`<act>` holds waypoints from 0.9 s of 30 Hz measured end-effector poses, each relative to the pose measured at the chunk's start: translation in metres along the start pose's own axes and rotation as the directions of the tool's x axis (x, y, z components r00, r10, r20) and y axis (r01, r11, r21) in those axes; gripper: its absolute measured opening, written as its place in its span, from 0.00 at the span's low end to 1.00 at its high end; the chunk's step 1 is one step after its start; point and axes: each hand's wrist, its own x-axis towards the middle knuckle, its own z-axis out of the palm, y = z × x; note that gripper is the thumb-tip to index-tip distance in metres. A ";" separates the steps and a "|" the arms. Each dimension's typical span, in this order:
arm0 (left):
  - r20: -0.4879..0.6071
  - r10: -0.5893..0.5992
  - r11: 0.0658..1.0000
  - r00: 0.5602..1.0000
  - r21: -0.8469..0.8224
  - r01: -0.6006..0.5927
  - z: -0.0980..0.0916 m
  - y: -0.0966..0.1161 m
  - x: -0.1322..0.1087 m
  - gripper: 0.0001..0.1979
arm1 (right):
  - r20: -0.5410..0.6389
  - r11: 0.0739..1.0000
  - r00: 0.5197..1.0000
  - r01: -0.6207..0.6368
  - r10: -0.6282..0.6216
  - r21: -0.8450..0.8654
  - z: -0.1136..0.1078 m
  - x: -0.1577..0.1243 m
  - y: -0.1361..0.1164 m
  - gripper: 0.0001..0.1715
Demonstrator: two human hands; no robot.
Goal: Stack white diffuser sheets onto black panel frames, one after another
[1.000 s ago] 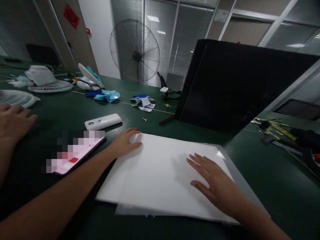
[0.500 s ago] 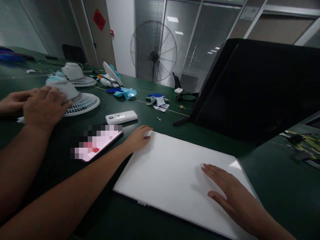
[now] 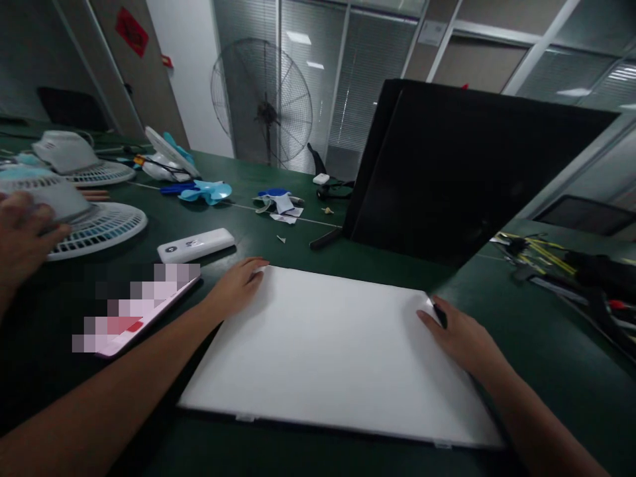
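Note:
A flat white rectangular panel (image 3: 338,351) lies on the green table, with small tabs along its near edge. My left hand (image 3: 239,286) is closed on its far left corner, fingers bent over the edge. At the far right corner, my right hand (image 3: 460,331) grips the side, thumb on the white face and the other fingers at the outer edge. The panel's underside is hidden. Beyond it stands a large black panel (image 3: 462,172), leaning at a slant. Left of my left hand are a white oblong device (image 3: 196,246) and a phone (image 3: 144,318) with a partly blurred screen.
A co-worker's hand (image 3: 24,232) rests on a small white fan (image 3: 99,228) at the left. Blue fan blades (image 3: 206,192), scraps (image 3: 281,204) and a screw (image 3: 281,239) lie farther back. Yellow cables (image 3: 546,255) lie at the right. A large standing fan (image 3: 265,109) is behind the table.
My right hand has gone from hovering over the white panel to gripping its right edge. My left hand stays at the far left corner. The view has turned right.

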 end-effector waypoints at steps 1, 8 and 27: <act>0.009 0.002 1.000 1.000 0.021 -0.003 0.001 0.000 0.000 0.28 | 0.000 0.998 1.000 0.003 -0.003 0.058 0.001 0.000 0.000 0.47; 0.104 0.061 0.992 0.993 0.101 -0.071 0.010 -0.012 0.001 0.34 | -0.083 0.775 0.996 0.029 0.030 0.631 0.003 0.002 0.000 0.39; 0.086 0.101 0.993 0.991 0.051 -0.106 0.007 -0.012 -0.001 0.31 | 0.155 -0.110 0.986 -0.148 0.056 0.983 -0.030 0.013 0.027 0.22</act>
